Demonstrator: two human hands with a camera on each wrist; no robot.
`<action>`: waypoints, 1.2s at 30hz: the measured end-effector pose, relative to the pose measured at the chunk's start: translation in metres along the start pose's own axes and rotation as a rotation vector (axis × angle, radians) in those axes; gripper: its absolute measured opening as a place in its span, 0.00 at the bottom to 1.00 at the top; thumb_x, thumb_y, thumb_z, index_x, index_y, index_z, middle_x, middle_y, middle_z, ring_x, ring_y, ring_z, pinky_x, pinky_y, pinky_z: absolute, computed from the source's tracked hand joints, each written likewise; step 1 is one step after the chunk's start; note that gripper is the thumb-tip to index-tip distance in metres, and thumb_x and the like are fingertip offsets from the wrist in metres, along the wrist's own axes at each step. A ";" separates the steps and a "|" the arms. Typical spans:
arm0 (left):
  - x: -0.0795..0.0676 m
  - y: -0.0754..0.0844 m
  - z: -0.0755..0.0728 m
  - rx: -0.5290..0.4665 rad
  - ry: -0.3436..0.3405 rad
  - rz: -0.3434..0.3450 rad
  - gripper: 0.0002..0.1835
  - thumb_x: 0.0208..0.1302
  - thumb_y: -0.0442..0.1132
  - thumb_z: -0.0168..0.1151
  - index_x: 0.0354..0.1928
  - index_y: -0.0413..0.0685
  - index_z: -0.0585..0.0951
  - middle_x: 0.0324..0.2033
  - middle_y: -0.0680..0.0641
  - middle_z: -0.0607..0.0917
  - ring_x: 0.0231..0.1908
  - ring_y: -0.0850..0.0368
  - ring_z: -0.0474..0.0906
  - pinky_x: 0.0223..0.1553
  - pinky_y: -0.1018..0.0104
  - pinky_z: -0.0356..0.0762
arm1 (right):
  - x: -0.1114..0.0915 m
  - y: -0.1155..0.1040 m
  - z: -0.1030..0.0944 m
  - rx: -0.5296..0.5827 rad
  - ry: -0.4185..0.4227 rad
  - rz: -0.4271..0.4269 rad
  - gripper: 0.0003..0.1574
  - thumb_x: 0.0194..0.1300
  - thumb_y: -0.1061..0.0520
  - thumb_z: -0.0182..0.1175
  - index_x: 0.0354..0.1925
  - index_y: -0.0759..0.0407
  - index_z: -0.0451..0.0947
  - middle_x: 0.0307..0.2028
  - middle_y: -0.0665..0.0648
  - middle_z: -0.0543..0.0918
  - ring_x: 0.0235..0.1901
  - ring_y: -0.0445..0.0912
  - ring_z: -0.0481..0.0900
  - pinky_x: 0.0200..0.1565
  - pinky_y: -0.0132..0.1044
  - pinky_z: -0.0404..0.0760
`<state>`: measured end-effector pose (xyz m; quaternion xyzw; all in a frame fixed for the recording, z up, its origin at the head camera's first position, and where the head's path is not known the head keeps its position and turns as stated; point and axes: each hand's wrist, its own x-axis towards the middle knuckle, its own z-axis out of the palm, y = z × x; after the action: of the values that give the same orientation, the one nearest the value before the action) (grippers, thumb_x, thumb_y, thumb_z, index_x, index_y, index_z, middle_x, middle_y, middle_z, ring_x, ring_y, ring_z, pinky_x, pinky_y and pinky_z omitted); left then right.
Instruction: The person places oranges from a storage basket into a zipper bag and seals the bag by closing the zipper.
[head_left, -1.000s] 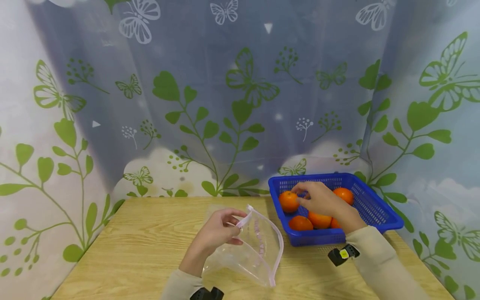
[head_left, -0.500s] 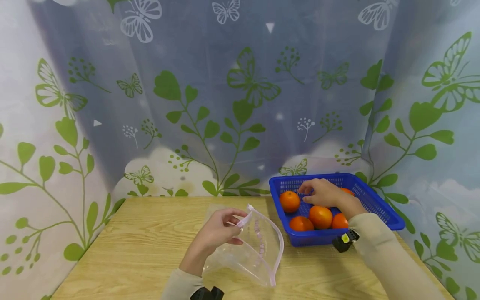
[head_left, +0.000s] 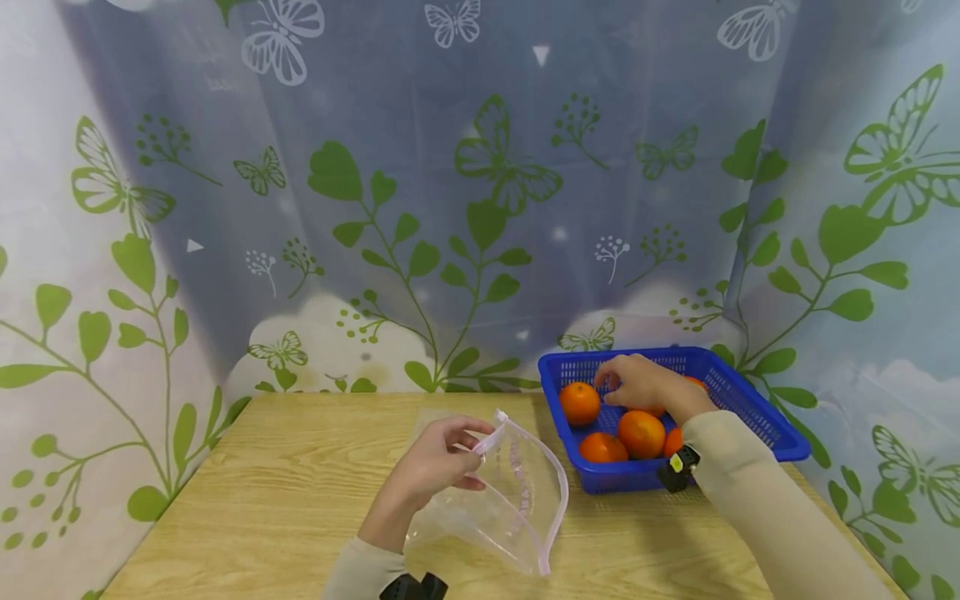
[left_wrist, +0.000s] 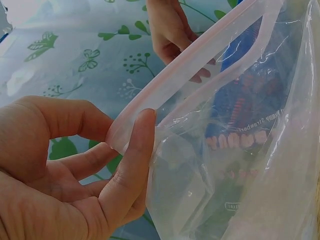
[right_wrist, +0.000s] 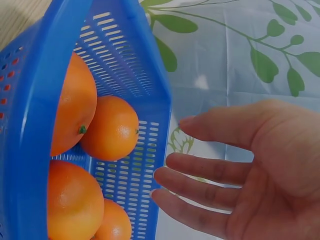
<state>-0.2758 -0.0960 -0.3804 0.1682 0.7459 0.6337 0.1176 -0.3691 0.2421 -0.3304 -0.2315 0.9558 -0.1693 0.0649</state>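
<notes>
Low in the centre of the head view, the left hand (head_left: 431,467) pinches the pink zip strip of a clear plastic bag (head_left: 502,500) between thumb and forefinger, holding its mouth up and open above the wooden worktop (head_left: 262,492); the left wrist view shows the same pinch close up, with the thumb laid along the strip and printed lettering showing through the film. To the right of the bag, in the lower right of the head view, a blue slotted basket (head_left: 757,417) stands on the worktop and holds several oranges. The right hand (head_left: 645,385) reaches into the basket from the near side, just right of the orange (head_left: 579,403) at the basket's left end and above another orange (head_left: 640,433) near the front wall. In the right wrist view the fingers (right_wrist: 210,170) of this hand are straight and spread, gripping nothing, with the oranges just to their left. Behind the worktop hangs a blue and white curtain (head_left: 450,208) printed with green leaves and butterflies.
</notes>
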 end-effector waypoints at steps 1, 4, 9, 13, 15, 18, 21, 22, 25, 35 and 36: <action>0.000 0.000 0.000 0.002 0.001 0.001 0.23 0.66 0.24 0.56 0.63 0.34 0.77 0.43 0.38 0.78 0.37 0.53 0.79 0.37 0.59 0.92 | 0.001 0.000 0.000 0.005 -0.008 0.006 0.18 0.66 0.61 0.63 0.54 0.59 0.82 0.55 0.67 0.83 0.50 0.55 0.82 0.53 0.53 0.85; 0.000 0.000 -0.001 0.003 0.002 0.003 0.23 0.66 0.24 0.56 0.63 0.35 0.77 0.43 0.39 0.78 0.38 0.52 0.79 0.37 0.59 0.92 | 0.003 -0.002 -0.001 0.018 -0.033 0.027 0.23 0.65 0.61 0.64 0.59 0.59 0.80 0.58 0.67 0.82 0.53 0.57 0.81 0.55 0.54 0.84; 0.000 0.001 -0.001 0.002 0.004 0.003 0.22 0.66 0.24 0.56 0.63 0.34 0.77 0.43 0.38 0.79 0.38 0.53 0.79 0.37 0.59 0.92 | 0.005 -0.007 -0.001 0.032 -0.075 0.037 0.26 0.61 0.60 0.67 0.58 0.59 0.81 0.59 0.67 0.81 0.52 0.55 0.80 0.53 0.51 0.84; 0.000 0.000 -0.002 0.004 0.008 0.001 0.22 0.67 0.24 0.56 0.63 0.34 0.77 0.43 0.38 0.78 0.38 0.53 0.79 0.38 0.59 0.92 | 0.005 -0.011 0.003 0.043 -0.128 0.049 0.28 0.57 0.62 0.70 0.58 0.61 0.80 0.57 0.66 0.81 0.51 0.54 0.81 0.50 0.47 0.85; 0.000 0.000 -0.002 0.006 0.010 0.003 0.23 0.67 0.24 0.56 0.63 0.35 0.77 0.44 0.38 0.78 0.39 0.53 0.79 0.38 0.59 0.92 | 0.006 -0.012 0.006 0.057 -0.164 0.075 0.31 0.56 0.62 0.70 0.60 0.61 0.79 0.58 0.65 0.81 0.51 0.53 0.81 0.50 0.47 0.86; 0.000 0.000 -0.002 0.009 0.011 0.006 0.23 0.66 0.24 0.56 0.63 0.34 0.77 0.44 0.38 0.78 0.39 0.53 0.78 0.38 0.59 0.92 | 0.007 -0.013 0.012 0.062 -0.226 0.125 0.33 0.58 0.59 0.72 0.62 0.59 0.76 0.60 0.64 0.80 0.50 0.52 0.82 0.50 0.49 0.87; -0.001 0.000 -0.002 0.007 0.008 0.007 0.23 0.66 0.24 0.56 0.63 0.34 0.77 0.44 0.38 0.78 0.39 0.52 0.78 0.38 0.58 0.92 | 0.010 -0.014 0.019 0.041 -0.288 0.150 0.35 0.60 0.54 0.74 0.63 0.56 0.76 0.63 0.62 0.79 0.49 0.49 0.81 0.49 0.49 0.88; -0.001 0.000 -0.002 0.007 0.007 0.006 0.23 0.66 0.24 0.56 0.63 0.34 0.77 0.44 0.38 0.78 0.39 0.52 0.78 0.38 0.58 0.92 | 0.011 -0.014 0.020 0.035 -0.309 0.153 0.35 0.60 0.54 0.75 0.63 0.56 0.76 0.62 0.62 0.79 0.48 0.50 0.82 0.48 0.50 0.88; -0.002 0.001 -0.002 0.005 0.005 0.006 0.23 0.66 0.24 0.56 0.63 0.34 0.77 0.44 0.37 0.79 0.38 0.52 0.78 0.38 0.58 0.92 | 0.014 -0.015 0.024 0.011 -0.350 0.157 0.33 0.59 0.53 0.76 0.62 0.53 0.78 0.61 0.61 0.79 0.47 0.50 0.81 0.48 0.48 0.88; -0.003 0.003 -0.002 -0.003 0.003 -0.001 0.23 0.66 0.24 0.56 0.63 0.34 0.77 0.44 0.35 0.79 0.38 0.53 0.78 0.38 0.58 0.92 | 0.019 -0.016 0.028 -0.032 -0.375 0.189 0.31 0.54 0.58 0.77 0.58 0.48 0.83 0.59 0.57 0.81 0.47 0.51 0.83 0.48 0.52 0.88; -0.002 0.003 -0.002 -0.002 0.004 0.001 0.23 0.66 0.24 0.56 0.63 0.34 0.77 0.44 0.36 0.79 0.38 0.53 0.78 0.38 0.58 0.92 | 0.020 -0.017 0.029 -0.043 -0.378 0.199 0.31 0.54 0.58 0.77 0.58 0.47 0.83 0.59 0.57 0.81 0.46 0.51 0.83 0.47 0.51 0.89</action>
<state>-0.2740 -0.0985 -0.3776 0.1673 0.7453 0.6349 0.1161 -0.3736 0.2102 -0.3522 -0.1652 0.9481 -0.0954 0.2544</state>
